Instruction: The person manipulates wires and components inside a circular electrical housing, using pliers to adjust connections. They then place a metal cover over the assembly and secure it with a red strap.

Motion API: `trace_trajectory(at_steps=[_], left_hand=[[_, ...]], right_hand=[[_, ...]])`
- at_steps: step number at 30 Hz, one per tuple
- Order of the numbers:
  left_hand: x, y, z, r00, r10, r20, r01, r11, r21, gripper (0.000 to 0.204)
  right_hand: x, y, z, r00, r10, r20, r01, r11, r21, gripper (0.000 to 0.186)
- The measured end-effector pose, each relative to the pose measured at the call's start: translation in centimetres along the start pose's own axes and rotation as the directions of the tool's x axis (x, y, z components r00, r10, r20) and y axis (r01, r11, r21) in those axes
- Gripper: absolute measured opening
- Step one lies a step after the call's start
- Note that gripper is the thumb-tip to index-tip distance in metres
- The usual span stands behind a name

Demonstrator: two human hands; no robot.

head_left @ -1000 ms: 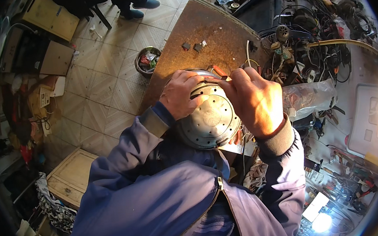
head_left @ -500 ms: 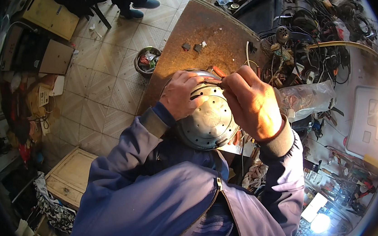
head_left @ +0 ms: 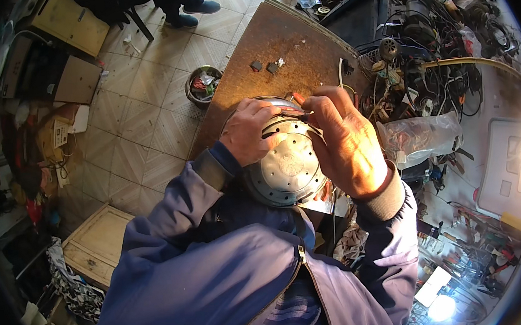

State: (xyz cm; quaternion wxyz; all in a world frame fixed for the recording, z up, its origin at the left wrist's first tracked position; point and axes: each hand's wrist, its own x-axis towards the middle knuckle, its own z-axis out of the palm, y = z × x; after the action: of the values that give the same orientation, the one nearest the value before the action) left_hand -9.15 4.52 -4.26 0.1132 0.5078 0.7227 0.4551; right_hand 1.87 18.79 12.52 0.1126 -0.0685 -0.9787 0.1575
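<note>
A round, dull silver metal base point(head_left: 289, 163), pierced with small holes round its edge, is tilted against the near edge of the worktable. My left hand point(head_left: 248, 131) is closed on its left side, with the fingers over the top rim. At the upper right of that rim is my right hand point(head_left: 349, 141), its fingers bent and drawn together. A small red-orange piece point(head_left: 298, 98) shows by its fingertips; whether they grip it is hidden. Reddish parts show along the gap under the rim.
The rusty brown worktable point(head_left: 299, 40) carries two small dark pieces point(head_left: 256, 66). Tangled cables and parts point(head_left: 423, 28) crowd the right, beside a clear plastic bag point(head_left: 424, 137). A bin point(head_left: 194, 93) stands on the tiled floor. Another person's legs point(head_left: 176, 1) show at the top.
My right hand has shifted slightly; its fingers have loosened from a tight pinch and lie more forward over the rim. The left hand and the metal base have hardly moved.
</note>
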Motion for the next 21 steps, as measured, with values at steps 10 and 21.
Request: trace_trajectory(at_steps=[10, 21], left_hand=[[-0.1, -0.1, 0.1, 1.000, -0.018, -0.004, 0.018, 1.000, -0.003, 0.049], [0.1, 0.1, 0.0, 1.000, -0.012, -0.012, 0.012, 1.000, -0.013, 0.049]], right_hand=[[-0.3, 0.0, -0.7, 0.999, 0.017, 0.037, -0.014, 0.998, -0.063, 0.028], [-0.6, -0.2, -0.5, 0.995, 0.078, 0.063, -0.066, 0.980, -0.185, 0.025]])
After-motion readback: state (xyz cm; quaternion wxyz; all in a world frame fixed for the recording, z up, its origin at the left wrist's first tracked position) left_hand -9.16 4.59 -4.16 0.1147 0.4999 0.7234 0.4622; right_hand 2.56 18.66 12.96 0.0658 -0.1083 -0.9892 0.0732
